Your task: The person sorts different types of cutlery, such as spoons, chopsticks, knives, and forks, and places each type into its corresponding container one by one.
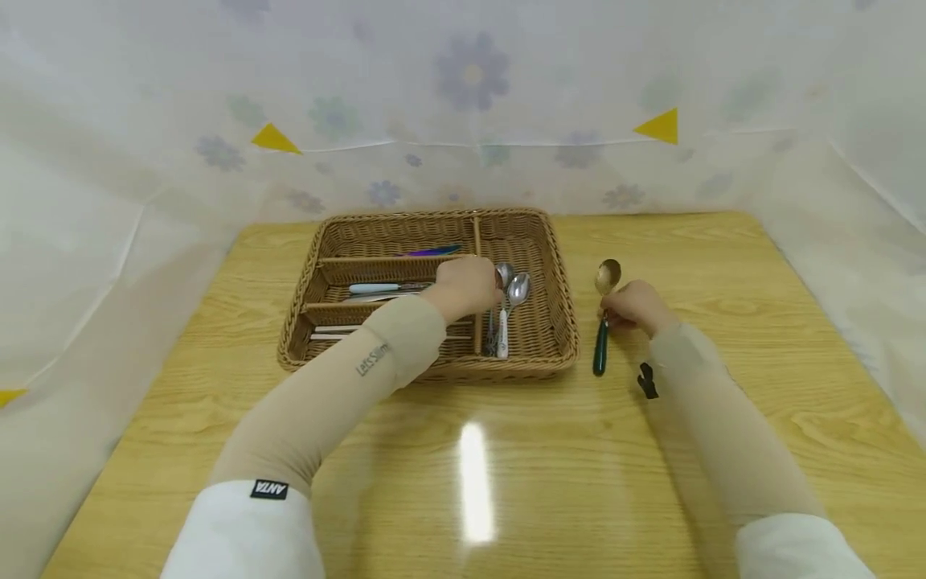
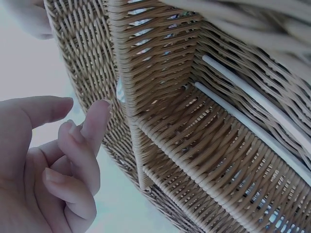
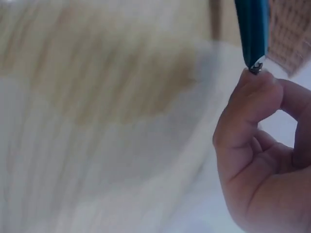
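Observation:
My right hand (image 1: 637, 305) pinches a spoon (image 1: 600, 347) with a gold bowl and dark green handle, just right of the basket. In the right wrist view the handle (image 3: 253, 34) rises from the thumb and fingertips. My left hand (image 1: 466, 285) hovers over the middle of the wicker cutlery basket (image 1: 567, 338), beside the spoons in its right compartment. Seen from the left wrist, the left hand's fingers (image 2: 80, 160) are loosely bent, with a gap to the thumb and nothing visible between. A white-handled spoon (image 1: 503, 334) and another spoon (image 1: 504, 272) lie near it.
Left compartments hold a purple-blue utensil (image 1: 434, 251), a pale-blue-handled piece (image 1: 374, 288) and white chopsticks (image 1: 336, 328). A small black object (image 1: 647, 380) lies near the right forearm. A patterned curtain (image 1: 470, 177) surrounds the wooden table (image 1: 579, 466).

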`<state>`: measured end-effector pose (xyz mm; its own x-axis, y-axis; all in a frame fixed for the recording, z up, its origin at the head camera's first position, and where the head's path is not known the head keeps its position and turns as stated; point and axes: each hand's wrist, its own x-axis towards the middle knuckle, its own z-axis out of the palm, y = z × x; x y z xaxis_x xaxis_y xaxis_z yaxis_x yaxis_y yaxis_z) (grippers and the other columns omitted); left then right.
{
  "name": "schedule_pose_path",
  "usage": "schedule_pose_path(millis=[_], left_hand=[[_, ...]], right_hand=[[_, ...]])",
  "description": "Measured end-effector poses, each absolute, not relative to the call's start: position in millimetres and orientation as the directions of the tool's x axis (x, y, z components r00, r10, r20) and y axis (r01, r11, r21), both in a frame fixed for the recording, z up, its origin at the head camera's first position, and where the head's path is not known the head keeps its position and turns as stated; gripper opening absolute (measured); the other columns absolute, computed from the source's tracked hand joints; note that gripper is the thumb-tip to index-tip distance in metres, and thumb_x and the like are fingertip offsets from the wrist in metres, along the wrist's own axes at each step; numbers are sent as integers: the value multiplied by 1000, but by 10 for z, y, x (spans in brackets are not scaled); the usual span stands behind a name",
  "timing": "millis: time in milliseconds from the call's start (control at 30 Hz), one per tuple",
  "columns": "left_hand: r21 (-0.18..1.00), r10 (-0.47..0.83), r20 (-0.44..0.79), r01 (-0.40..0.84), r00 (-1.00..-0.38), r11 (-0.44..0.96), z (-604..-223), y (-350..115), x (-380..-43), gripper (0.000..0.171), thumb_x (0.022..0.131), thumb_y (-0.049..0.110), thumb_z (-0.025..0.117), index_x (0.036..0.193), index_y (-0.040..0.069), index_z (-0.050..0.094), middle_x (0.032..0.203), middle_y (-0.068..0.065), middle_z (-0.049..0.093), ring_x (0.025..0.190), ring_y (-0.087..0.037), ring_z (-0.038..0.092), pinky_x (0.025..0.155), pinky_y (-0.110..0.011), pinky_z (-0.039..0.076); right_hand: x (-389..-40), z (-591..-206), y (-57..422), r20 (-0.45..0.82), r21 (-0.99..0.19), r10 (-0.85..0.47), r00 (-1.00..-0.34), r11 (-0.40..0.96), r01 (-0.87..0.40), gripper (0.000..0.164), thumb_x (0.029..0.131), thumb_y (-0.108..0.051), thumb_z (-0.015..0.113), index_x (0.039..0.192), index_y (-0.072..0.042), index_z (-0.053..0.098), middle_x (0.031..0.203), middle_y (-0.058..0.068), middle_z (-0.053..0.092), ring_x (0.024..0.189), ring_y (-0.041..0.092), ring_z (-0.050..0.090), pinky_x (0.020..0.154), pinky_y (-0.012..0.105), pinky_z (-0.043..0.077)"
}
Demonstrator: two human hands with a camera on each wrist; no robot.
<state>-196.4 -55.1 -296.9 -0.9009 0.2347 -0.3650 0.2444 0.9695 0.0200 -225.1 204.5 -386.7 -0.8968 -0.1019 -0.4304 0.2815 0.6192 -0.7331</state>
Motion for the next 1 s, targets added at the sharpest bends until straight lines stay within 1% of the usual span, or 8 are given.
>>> schedule_pose_path(millis=[133, 300, 433, 533, 667, 767, 867, 1000], left_hand=[[51, 248, -343, 245, -906, 968, -2952, -540, -1954, 44, 97, 39, 47, 58, 18, 39, 53, 5, 32, 46, -8, 34, 43, -23, 30], [116, 285, -306, 262, -908, 958, -2928, -489, -1900, 47, 97, 41, 46, 57, 18, 38, 50, 6, 31, 43, -7, 31, 42, -22, 28], [172, 341, -271, 304, -900, 937, -2907, -376, -1821, 50, 97, 46, 44, 56, 17, 41, 46, 6, 31, 39, -7, 29, 38, -21, 28], [197, 384, -230, 344, -894, 918, -2886, -253, -1754, 47, 93, 54, 46, 63, 17, 49, 50, 6, 39, 39, -7, 34, 38, -21, 29], [204, 413, -183, 377, -892, 904, -2859, -137, -1689, 40, 89, 56, 53, 92, 18, 65, 72, 6, 60, 51, -6, 51, 43, -21, 39], [199, 428, -169, 395, -888, 897, -2843, -116, -1668, 33, 91, 46, 56, 107, 18, 66, 86, 6, 67, 61, -7, 58, 49, -22, 46], [213, 434, -171, 397, -884, 893, -2850, -147, -1677, 24, 93, 35, 56, 104, 16, 68, 85, 4, 67, 63, -7, 59, 53, -22, 47], [252, 401, -183, 351, -898, 902, -2896, -232, -1724, 18, 94, 27, 57, 92, 13, 67, 75, 3, 63, 58, -8, 54, 52, -22, 44]], right_hand=[[-2230, -3754, 2164, -428, -770, -112, -897, 565, 297, 26, 92, -16, 46, 90, 6, 59, 61, -5, 57, 55, 5, 58, 59, 23, 54], [-2170, -3536, 2286, -437, -845, -141, -888, 401, 352, 21, 94, -14, 43, 79, -8, 57, 58, -9, 57, 52, 2, 57, 57, 20, 52], [-2042, -3347, 2231, -387, -918, -166, -907, 156, 364, 26, 97, -14, 42, 75, -15, 58, 60, -7, 59, 55, 3, 57, 58, 19, 50], [-1928, -3232, 2050, -361, -918, -192, -913, -101, 384, 29, 97, -11, 42, 75, -13, 60, 61, -3, 61, 56, 7, 59, 57, 19, 50], [-1794, -3149, 1748, -356, -853, -227, -907, -318, 415, 33, 97, -7, 39, 72, -10, 60, 61, 1, 61, 56, 10, 60, 58, 20, 51], [-1717, -3127, 1579, -362, -822, -235, -902, -375, 428, 33, 97, -6, 38, 72, -8, 59, 63, 2, 60, 58, 10, 60, 60, 20, 51], [-1681, -3138, 1487, -363, -819, -250, -898, -374, 435, 28, 98, -7, 38, 78, -6, 57, 65, 2, 61, 61, 11, 61, 62, 20, 53], [-1678, -3189, 1464, -365, -856, -321, -874, -254, 451, 15, 100, -16, 39, 96, -6, 51, 70, 0, 62, 65, 9, 62, 65, 19, 53]])
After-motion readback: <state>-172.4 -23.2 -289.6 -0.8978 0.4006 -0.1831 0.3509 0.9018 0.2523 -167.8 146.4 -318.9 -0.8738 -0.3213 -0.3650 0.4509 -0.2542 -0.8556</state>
